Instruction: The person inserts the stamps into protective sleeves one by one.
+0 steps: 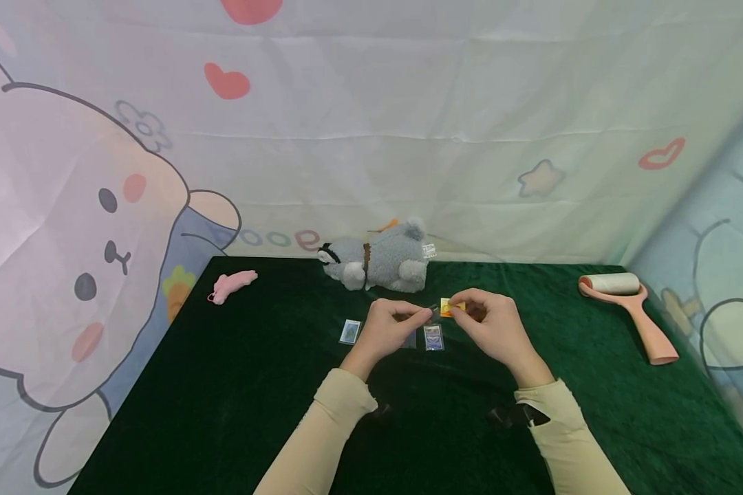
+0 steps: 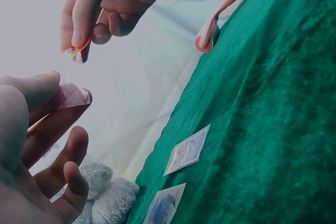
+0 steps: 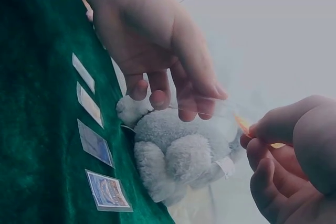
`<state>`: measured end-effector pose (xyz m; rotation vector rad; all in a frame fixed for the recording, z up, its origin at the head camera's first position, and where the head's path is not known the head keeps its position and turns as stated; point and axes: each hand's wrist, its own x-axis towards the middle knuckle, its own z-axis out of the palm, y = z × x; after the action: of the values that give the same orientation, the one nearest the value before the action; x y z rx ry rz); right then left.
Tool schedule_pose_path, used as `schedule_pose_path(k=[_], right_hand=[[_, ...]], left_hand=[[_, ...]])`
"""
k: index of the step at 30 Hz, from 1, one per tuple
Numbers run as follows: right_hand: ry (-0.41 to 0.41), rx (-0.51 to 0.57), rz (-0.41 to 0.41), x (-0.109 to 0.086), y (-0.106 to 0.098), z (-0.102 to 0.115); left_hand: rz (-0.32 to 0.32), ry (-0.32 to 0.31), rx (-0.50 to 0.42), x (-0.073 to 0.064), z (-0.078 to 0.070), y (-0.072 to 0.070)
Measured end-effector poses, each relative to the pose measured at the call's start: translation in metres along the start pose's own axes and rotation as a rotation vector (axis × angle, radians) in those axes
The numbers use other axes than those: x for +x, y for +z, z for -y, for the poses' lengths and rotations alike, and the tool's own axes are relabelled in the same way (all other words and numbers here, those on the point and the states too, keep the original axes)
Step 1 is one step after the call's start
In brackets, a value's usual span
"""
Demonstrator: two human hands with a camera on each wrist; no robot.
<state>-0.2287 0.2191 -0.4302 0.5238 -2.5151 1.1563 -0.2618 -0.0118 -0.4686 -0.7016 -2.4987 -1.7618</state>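
My left hand (image 1: 391, 328) pinches a small clear plastic sleeve (image 2: 73, 96) between thumb and forefinger, its other fingers loosely bent. Facing it, my right hand (image 1: 490, 323) pinches a small yellow-orange card (image 1: 447, 307) by its edge. In the right wrist view the card and the sleeve are close together; whether they touch I cannot tell. Below the hands, several small sleeved cards lie in a row on the green cloth, among them a bluish one (image 1: 433, 337) and a pale one (image 1: 349, 331). My left hand partly hides the row in the head view.
A grey plush toy (image 1: 386, 261) lies behind the hands against the printed backdrop. On the left is a pink soft item (image 1: 232, 285). A lint roller with a peach handle (image 1: 647, 326) lies at the right edge of the green cloth (image 1: 223, 412).
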Motion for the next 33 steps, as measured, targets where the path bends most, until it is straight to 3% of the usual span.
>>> schedule_pose_path(k=[33], right_hand=[[-0.008,0.013,0.027,-0.0013,-0.0005,0.0013]], left_hand=[[0.015,0.031,-0.002,-0.0018,-0.0048,0.0]])
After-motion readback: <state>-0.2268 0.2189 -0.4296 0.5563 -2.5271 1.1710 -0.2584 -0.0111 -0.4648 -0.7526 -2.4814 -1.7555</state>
